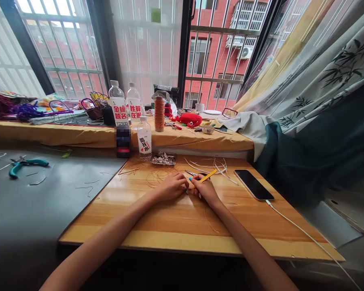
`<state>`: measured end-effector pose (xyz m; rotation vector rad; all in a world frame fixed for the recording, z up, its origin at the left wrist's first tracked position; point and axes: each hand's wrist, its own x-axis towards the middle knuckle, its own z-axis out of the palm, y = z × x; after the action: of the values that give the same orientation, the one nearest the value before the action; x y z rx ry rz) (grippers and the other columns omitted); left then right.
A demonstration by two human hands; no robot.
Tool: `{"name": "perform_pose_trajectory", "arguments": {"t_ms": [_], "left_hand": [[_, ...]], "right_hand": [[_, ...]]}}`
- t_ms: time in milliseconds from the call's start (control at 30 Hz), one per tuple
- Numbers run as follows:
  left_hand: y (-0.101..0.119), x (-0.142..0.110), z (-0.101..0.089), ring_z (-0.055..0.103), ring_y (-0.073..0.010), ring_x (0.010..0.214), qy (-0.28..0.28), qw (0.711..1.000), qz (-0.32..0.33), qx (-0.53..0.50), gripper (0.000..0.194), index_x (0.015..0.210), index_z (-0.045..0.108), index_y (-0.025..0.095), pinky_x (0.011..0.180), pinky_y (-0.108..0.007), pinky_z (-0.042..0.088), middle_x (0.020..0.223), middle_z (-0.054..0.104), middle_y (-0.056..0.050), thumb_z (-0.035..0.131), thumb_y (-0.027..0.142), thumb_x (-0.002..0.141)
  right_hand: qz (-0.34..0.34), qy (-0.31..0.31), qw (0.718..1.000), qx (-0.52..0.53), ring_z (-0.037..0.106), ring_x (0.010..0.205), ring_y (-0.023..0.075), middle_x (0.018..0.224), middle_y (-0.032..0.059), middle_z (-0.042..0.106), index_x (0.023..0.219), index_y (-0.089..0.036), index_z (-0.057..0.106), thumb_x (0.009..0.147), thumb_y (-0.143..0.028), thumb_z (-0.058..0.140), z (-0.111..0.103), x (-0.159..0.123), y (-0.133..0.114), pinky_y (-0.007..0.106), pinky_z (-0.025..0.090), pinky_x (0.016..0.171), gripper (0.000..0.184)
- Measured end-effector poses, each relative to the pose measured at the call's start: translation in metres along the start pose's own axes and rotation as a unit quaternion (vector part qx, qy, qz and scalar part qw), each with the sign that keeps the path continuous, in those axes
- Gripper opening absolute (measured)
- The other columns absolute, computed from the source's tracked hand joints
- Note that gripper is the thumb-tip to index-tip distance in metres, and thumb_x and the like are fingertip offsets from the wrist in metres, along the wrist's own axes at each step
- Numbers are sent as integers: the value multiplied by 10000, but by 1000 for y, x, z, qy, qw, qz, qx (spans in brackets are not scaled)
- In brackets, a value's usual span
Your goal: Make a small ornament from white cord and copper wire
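Note:
My left hand (171, 186) rests on the wooden table (176, 226), fingers curled in a pinch; what they hold is too small to make out. My right hand (205, 190) sits right beside it, closed round a yellow-handled tool (208, 175) that points up and to the right. The two hands meet at their fingertips. Thin copper wire loops (156, 177) lie just behind the left hand. A small tray of beads (164, 159) stands further back.
A phone (253, 184) with a white cable (309, 236) lies at the right. Water bottles (144, 139), a copper wire spool (159, 114) and a red toy (190, 119) stand on the yellow-covered sill. Teal pliers (26, 165) lie on the grey surface at the left.

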<state>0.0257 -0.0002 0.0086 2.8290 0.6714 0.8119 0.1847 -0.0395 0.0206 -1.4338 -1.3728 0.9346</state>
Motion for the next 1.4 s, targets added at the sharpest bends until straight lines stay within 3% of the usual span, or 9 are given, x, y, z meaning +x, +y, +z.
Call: {"name": "perform_pose_trajectory", "arguments": {"t_ms": [967, 1400], "left_hand": [[9, 0, -4, 463, -152, 819, -31, 999, 11, 18, 158, 814, 586, 190, 720, -250, 362, 860, 528, -42, 456, 147, 737], [8, 2, -3, 462, -150, 832, -41, 997, -13, -66, 165, 734, 590, 170, 749, -246, 380, 846, 499, -38, 465, 78, 678]], "right_hand": [[-58, 0, 998, -35, 355, 270, 82, 312, -86, 398, 610, -210, 471, 675, -290, 494, 2, -3, -3, 193, 245, 317, 106], [-125, -20, 990, -53, 412, 358, 95, 438, -57, 460, 670, -217, 516, 716, -309, 483, 2, -4, 3, 205, 286, 377, 109]]}}
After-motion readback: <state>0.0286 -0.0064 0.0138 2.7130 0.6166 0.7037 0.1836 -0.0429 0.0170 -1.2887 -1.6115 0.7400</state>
